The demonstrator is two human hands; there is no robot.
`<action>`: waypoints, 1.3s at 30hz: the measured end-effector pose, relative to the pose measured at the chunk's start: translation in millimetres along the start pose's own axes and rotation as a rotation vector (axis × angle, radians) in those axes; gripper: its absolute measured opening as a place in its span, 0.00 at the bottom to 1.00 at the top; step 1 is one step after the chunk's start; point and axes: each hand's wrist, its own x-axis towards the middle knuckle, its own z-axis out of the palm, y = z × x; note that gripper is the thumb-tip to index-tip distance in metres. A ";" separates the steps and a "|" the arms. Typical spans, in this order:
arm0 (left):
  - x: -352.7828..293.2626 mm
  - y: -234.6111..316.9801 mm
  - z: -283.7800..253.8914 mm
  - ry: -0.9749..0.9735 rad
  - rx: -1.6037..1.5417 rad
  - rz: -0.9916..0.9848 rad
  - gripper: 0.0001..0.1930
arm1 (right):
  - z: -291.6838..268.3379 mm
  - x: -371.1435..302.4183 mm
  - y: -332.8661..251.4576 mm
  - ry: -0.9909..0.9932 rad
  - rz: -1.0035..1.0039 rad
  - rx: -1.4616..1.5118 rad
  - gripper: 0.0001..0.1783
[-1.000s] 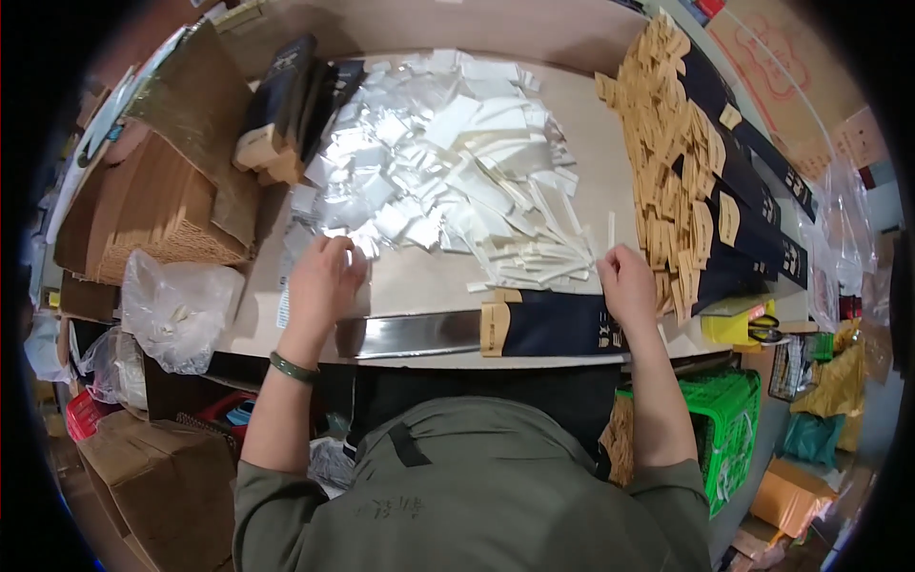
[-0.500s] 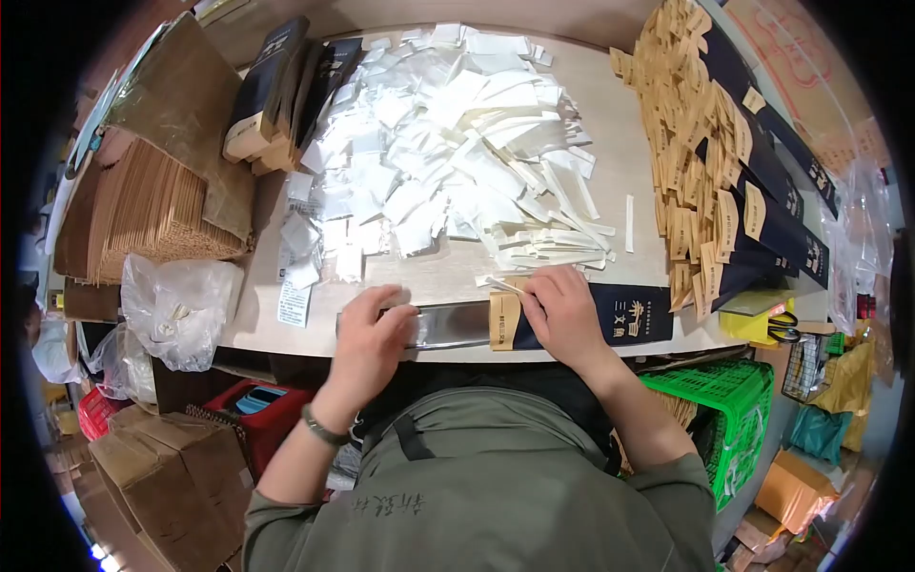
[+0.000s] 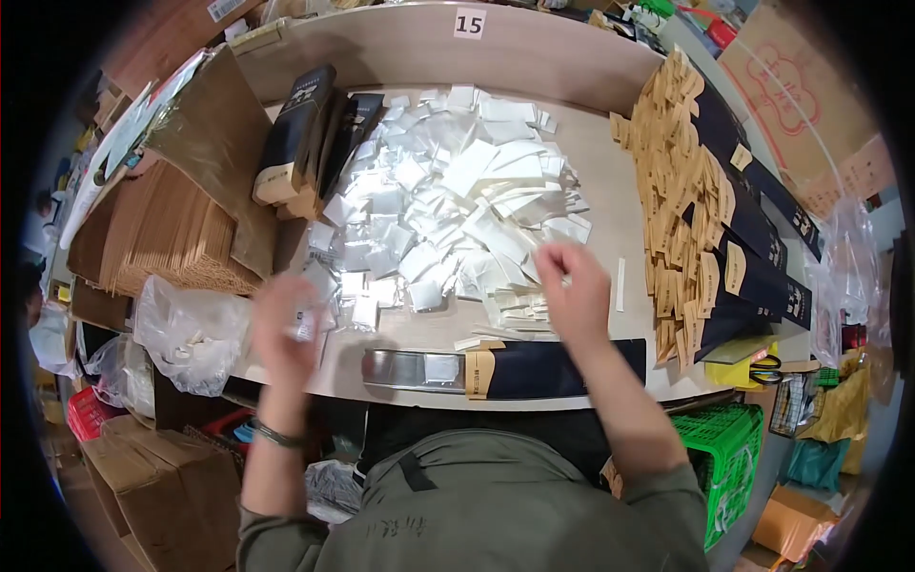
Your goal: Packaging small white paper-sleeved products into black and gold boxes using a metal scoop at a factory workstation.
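Observation:
A navy paper sleeve [image 3: 534, 370] with a tan end lies flat along the table's front edge. Its tan mouth surrounds one end of a shiny metal chute [image 3: 396, 369], on which a small white packet [image 3: 441, 369] rests by the opening. My right hand [image 3: 579, 296] hovers at the right side of a heap of white packets [image 3: 477, 195], fingers curled in; what they hold, if anything, is hidden. My left hand [image 3: 284, 324] is smeared by motion beside the heap's lower left, close to a printed clear packet [image 3: 307, 324]. A thin white strip [image 3: 474, 343] lies at the sleeve's mouth.
Stacked tan-ended navy sleeves [image 3: 681, 210] fill the right side, scissors [image 3: 765, 369] below them. At left stand a carton of brown cardboard sheets [image 3: 167, 234], a plastic bag [image 3: 191, 334] and more navy sleeves [image 3: 295, 138]. A green crate [image 3: 729, 467] sits below the table.
Both hands have left the chute and sleeve: the left moved left, the right up to the heap. A small packet now shows on the chute. The view has tilted up.

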 end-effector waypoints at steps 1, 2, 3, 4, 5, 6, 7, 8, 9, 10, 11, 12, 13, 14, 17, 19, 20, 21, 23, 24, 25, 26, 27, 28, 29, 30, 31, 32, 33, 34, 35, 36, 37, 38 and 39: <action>35.0 -15.3 -23.3 -0.053 0.040 -0.192 0.11 | -0.3 21.4 10.9 0.019 -0.001 -0.009 0.04; 67.2 -40.0 -45.2 0.022 0.348 -0.109 0.08 | 2.5 41.3 27.2 -0.187 0.029 -0.157 0.06; 89.0 -66.8 -67.2 0.039 0.557 -0.224 0.09 | 9.8 52.2 38.5 -0.401 0.051 -0.297 0.08; 93.7 -106.2 -90.6 -0.011 0.661 -0.274 0.10 | 17.7 53.3 41.8 -0.393 0.030 -0.289 0.08; 96.4 -137.0 -106.8 -0.063 0.759 -0.325 0.12 | 24.3 52.0 44.5 -0.477 -0.035 -0.393 0.09; 101.0 -150.0 -109.7 -0.051 0.756 -0.319 0.12 | 30.4 51.9 52.3 -0.558 -0.088 -0.504 0.10; 108.9 -146.3 -107.6 -0.211 0.704 -0.389 0.11 | 33.9 55.1 56.3 -0.588 -0.131 -0.585 0.10; 114.6 -142.3 -104.3 -0.375 0.648 -0.457 0.12 | 32.4 57.5 61.2 -0.583 -0.128 -0.589 0.10; 118.4 -137.1 -102.2 -0.406 0.536 -0.552 0.10 | 30.7 58.9 66.7 -0.550 -0.152 -0.605 0.10; 120.7 -136.0 -103.6 -0.415 0.536 -0.552 0.10 | 31.9 56.8 67.4 -0.525 -0.175 -0.615 0.11; 118.4 -138.4 -106.3 -0.421 0.555 -0.499 0.10 | 29.5 57.7 52.6 -0.539 -0.174 -0.613 0.11; 116.2 -141.9 -108.9 -0.430 0.573 -0.447 0.11 | 22.4 58.8 37.4 -0.500 -0.090 -0.455 0.11; 114.8 -146.8 -111.3 -0.398 0.580 -0.399 0.11 | 16.7 58.1 18.6 -0.467 -0.005 -0.297 0.11; 112.9 -150.4 -116.1 -0.372 0.591 -0.355 0.11 | 14.7 50.1 1.9 -0.501 0.001 -0.291 0.11; 123.2 -141.1 -111.1 -0.386 0.698 -0.393 0.14 | 29.0 14.3 -37.1 -0.723 -0.179 -0.115 0.09; 123.0 -142.2 -112.8 -0.310 0.842 -0.383 0.14 | 56.1 -25.9 -37.8 -0.884 -0.369 -0.288 0.09; 118.6 -140.7 -116.7 -0.318 0.842 -0.387 0.14 | 64.2 -39.8 -33.3 -0.948 -0.448 -0.374 0.10; 110.2 -136.2 -125.9 -0.208 0.772 -0.374 0.13 | 63.4 -46.5 -30.0 -0.955 -0.445 -0.370 0.10; 82.3 -115.6 -135.9 0.014 0.503 -0.457 0.11 | 57.1 -56.1 -27.3 -0.927 -0.408 -0.376 0.12; 57.6 -98.5 -142.4 0.126 0.310 -0.554 0.12 | 55.1 -59.5 -28.2 -0.922 -0.394 -0.374 0.12; 32.1 -72.7 -139.4 0.278 0.255 -0.638 0.14 | 53.9 -61.2 -34.1 -0.904 -0.277 -0.299 0.12; -7.2 -70.8 -142.2 0.311 0.165 -0.819 0.13 | 54.5 -63.7 -38.7 -0.882 -0.163 -0.226 0.12; -25.7 -43.2 -113.4 0.454 -0.102 -0.846 0.13 | 60.1 -69.4 -38.3 -0.878 -0.158 -0.227 0.12; -51.3 -29.8 -95.6 0.272 -0.188 -0.825 0.12 | 66.7 -76.6 -35.3 -0.867 -0.164 -0.265 0.11; -80.6 -25.7 -78.4 0.094 -0.230 -0.943 0.09 | 69.1 -82.0 -35.5 -0.865 -0.179 -0.301 0.11; -78.1 -4.5 -61.7 -0.169 -0.381 -0.868 0.08 | 65.0 -83.7 -35.6 -0.870 -0.174 -0.306 0.11; -80.3 7.9 -47.1 -0.302 -0.529 -0.879 0.07 | 59.5 -83.2 -39.3 -0.765 -0.233 -0.305 0.12; -80.4 13.0 -45.9 -0.445 -0.590 -0.895 0.05 | 55.4 -86.1 -43.9 -0.662 -0.290 -0.299 0.13; -76.5 19.6 -44.8 -0.471 -0.616 -0.919 0.04 | 44.7 -90.5 -40.5 -0.664 -0.189 -0.254 0.19; -71.3 23.2 -45.1 -0.499 -0.639 -0.941 0.05 | 34.4 -91.2 -35.9 -0.675 -0.193 -0.246 0.19; -67.2 19.0 -46.4 -0.498 -0.637 -0.944 0.05 | 21.5 -88.4 -32.1 -0.663 -0.264 -0.236 0.20; -64.3 11.7 -50.6 -0.574 -0.522 -0.927 0.04 | 11.2 -87.3 -27.9 -0.649 -0.335 -0.226 0.22; -59.8 5.2 -52.0 -0.651 -0.413 -0.900 0.05 | 4.0 -92.4 -18.6 -0.662 -0.339 -0.250 0.22; -54.6 -1.3 -51.0 -0.680 -0.338 -0.878 0.05 | 2.4 -95.7 -11.6 -0.655 -0.338 -0.253 0.22; -53.1 -5.1 -46.8 -0.700 -0.266 -0.814 0.04 | 1.4 -98.3 -5.3 -0.656 -0.372 -0.255 0.21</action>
